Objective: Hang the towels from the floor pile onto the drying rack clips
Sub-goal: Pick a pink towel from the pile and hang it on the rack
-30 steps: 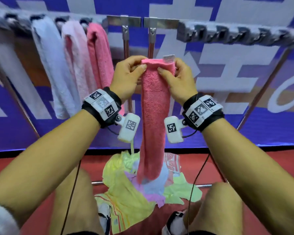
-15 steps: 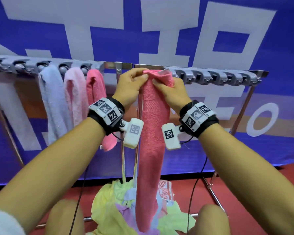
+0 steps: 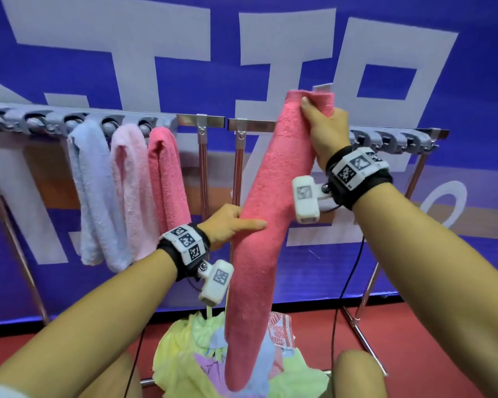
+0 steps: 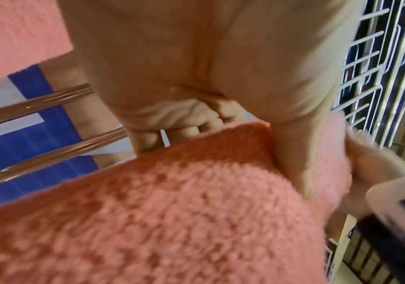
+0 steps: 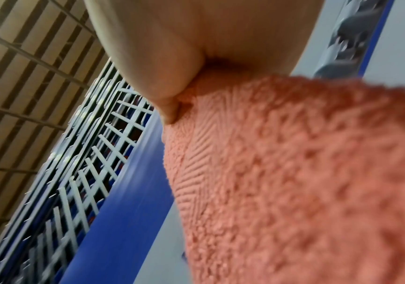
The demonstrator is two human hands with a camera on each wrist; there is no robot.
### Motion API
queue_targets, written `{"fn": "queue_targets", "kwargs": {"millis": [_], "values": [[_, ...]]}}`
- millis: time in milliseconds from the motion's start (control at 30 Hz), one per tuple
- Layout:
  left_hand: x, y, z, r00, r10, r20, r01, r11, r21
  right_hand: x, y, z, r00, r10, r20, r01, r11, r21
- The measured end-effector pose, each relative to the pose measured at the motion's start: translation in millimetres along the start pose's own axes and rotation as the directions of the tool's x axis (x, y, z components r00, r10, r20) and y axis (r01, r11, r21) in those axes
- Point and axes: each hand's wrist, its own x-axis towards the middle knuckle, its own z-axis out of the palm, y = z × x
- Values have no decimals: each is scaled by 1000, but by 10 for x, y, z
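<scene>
Up above the rack, the right hand [image 3: 325,130] pinches the pink towel's [image 3: 259,239] top while the left hand [image 3: 227,225] grips its middle.

black wristbands [image 3: 360,179] (checkered markers), white cameras [image 3: 306,198]

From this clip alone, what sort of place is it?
Probably a staged indoor hall, not a home: a large blue printed banner backs the drying rack, the floor is red, and the right wrist view shows a slatted ceiling.
</scene>
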Motion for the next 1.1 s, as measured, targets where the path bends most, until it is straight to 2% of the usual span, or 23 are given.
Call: {"fn": "queue_targets", "kwargs": {"millis": [67, 167, 233, 300, 367, 400, 433, 467, 500, 567, 667, 733, 833, 967, 1033, 1100], "values": [[-38, 48, -59, 1000, 10, -16, -11, 1000, -29, 178, 126, -215, 991, 58, -122, -63, 997, -37], [-109, 360, -115, 988, 117, -97, -129, 982, -138, 326, 387, -563, 946, 196, -259, -235, 963, -129], [-99, 632, -140, 982, 158, -107, -177, 963, -204, 227, 481, -679, 926, 267, -267, -341, 895, -288], [-58, 873, -111, 979, 193, -66, -202, 963, -179, 81, 566, -661, 951, 206, -229, -297, 816, -496], [1, 1015, -16, 982, 190, 11, -188, 977, -103, -97, 545, -533, 992, 30, -119, -95, 799, -593], [39, 1043, 34, 984, 177, 32, -175, 983, -62, -170, 528, -433, 1000, -26, 13, 29, 815, -579], [65, 1069, 82, 986, 159, 54, -158, 987, -26, -284, 475, -291, 985, 1, 172, 89, 852, -516], [79, 1083, 114, 988, 135, 68, -136, 991, 3, -388, 424, -165, 947, 81, 312, 70, 893, -444], [78, 1090, 139, 991, 109, 78, -111, 994, 21, -481, 382, -74, 903, 179, 389, -19, 924, -382], [47, 1093, 122, 992, 65, 103, -68, 997, 23, -551, 394, 11, 832, 313, 459, -198, 939, -281], [-41, 1085, 20, 992, 28, 120, -31, 999, 20, -561, 425, 34, 782, 344, 520, -224, 933, -282], [-91, 1065, -37, 993, 20, 119, -23, 999, 22, -580, 383, 62, 767, 353, 536, -221, 929, -297], [-155, 1039, -40, 995, -6, 97, 8, 1000, -27, -511, 303, 54, 806, 306, 507, -200, 946, -254], [-197, 1025, -118, 993, -30, 116, 39, 996, -78, -293, 216, -145, 917, 305, 256, -288, 952, -99], [-231, 1086, -109, 994, -44, 101, 55, 993, -104, -203, 228, -311, 938, 311, 154, -299, 949, -95], [-215, 1154, -60, 999, -13, 51, 20, 991, -132, -182, 266, -430, 944, 311, 114, -290, 942, -169]]}}
